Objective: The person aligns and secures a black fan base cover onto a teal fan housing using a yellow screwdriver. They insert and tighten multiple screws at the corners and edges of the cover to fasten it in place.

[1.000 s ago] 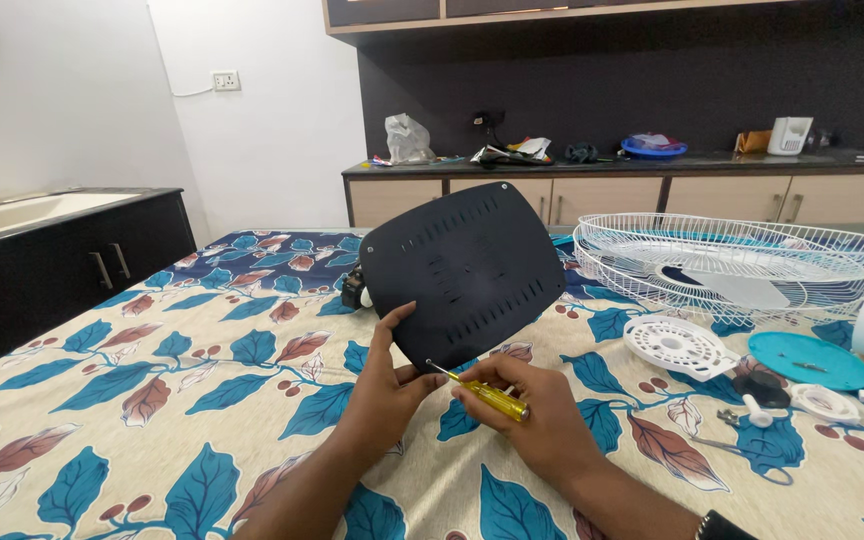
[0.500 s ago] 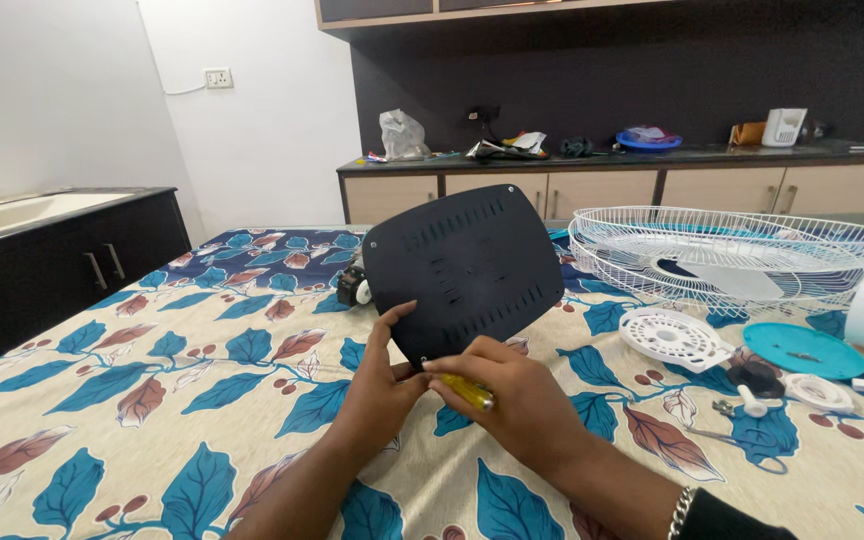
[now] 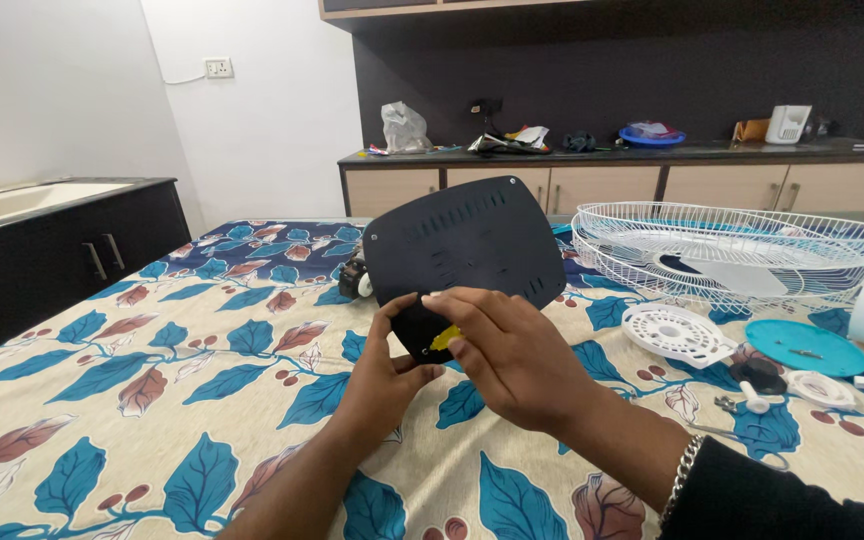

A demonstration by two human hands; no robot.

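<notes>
Single head-worn view, close above both hands, facing forward across the patterned table toward the counter

Two hands, left and right, at lower centre. One dark slotted plastic panel. One yellow-handled screwdriver. Two white wire fan guards, stacked at right. One white perforated round disc. One teal round cap.

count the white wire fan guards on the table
2. Both white wire fan guards sit stacked at the right of the table, the upper one nested on the lower one, behind the white round vented cover.
</notes>
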